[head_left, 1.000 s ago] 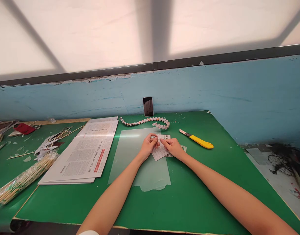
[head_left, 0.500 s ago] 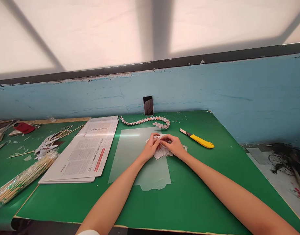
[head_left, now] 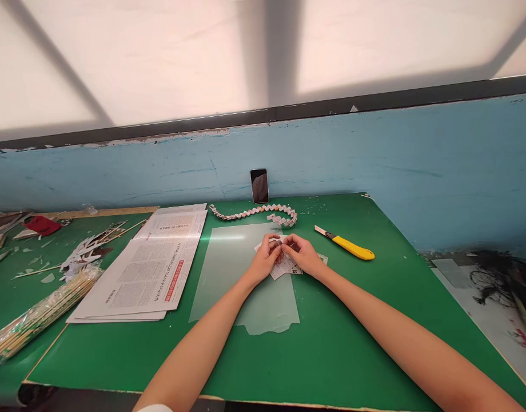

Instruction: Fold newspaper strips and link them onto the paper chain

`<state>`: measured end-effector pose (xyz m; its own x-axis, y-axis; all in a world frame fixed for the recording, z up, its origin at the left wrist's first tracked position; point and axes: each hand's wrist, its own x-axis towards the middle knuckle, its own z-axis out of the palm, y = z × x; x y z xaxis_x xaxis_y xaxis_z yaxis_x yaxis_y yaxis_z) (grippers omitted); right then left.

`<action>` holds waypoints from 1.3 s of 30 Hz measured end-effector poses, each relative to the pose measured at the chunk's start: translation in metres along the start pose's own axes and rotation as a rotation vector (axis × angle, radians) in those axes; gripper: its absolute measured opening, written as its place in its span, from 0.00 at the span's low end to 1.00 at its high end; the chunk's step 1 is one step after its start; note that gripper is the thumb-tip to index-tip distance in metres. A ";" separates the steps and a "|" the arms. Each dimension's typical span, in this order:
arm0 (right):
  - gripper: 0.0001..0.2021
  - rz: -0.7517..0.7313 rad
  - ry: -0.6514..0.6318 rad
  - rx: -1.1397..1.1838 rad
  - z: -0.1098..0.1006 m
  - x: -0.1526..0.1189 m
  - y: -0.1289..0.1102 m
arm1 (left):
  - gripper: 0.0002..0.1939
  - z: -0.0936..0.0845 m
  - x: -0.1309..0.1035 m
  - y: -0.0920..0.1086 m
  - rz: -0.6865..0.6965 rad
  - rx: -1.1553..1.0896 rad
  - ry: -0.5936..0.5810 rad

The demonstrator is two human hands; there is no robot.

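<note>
My left hand [head_left: 265, 258] and my right hand [head_left: 303, 254] meet with their fingertips pinched together. Between them is a small pale piece of paper [head_left: 281, 242], mostly covered by the fingers. Beneath both hands lie cut pieces of newsprint [head_left: 284, 268], spread over the right edge of a translucent sheet [head_left: 228, 274]. Behind the hands a zigzag chain of folded paper [head_left: 246, 213] curves across the table, its right end bent back in a hook. A yellow utility knife [head_left: 353, 247] rests to the right, its blade out and pointing up-left.
Folded newspapers [head_left: 147, 274] lie left on the green table [head_left: 331, 355]. Further left are bagged wooden sticks [head_left: 44, 315], paper scraps [head_left: 80, 252] and a red object [head_left: 42, 225]. A phone [head_left: 259, 186] leans on the blue wall [head_left: 353, 154].
The fingertips have shifted very slightly while staying pinched together over the newsprint. The view has moved a touch; the objects on the table lie as before.
</note>
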<state>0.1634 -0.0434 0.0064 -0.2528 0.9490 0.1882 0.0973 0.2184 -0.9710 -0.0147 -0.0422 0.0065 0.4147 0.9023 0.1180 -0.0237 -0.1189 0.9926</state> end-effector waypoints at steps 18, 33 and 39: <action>0.18 0.028 0.082 0.160 0.000 -0.003 -0.004 | 0.19 0.002 0.000 -0.001 0.002 0.090 -0.019; 0.18 0.030 0.059 0.246 0.001 -0.003 -0.007 | 0.18 0.003 -0.001 -0.002 0.042 0.166 -0.050; 0.18 0.002 0.076 0.206 0.003 -0.002 -0.001 | 0.18 0.005 -0.005 0.003 0.026 0.274 -0.061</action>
<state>0.1607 -0.0467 0.0068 -0.1783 0.9655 0.1896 -0.1032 0.1733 -0.9794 -0.0125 -0.0486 0.0084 0.4711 0.8720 0.1331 0.2085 -0.2567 0.9437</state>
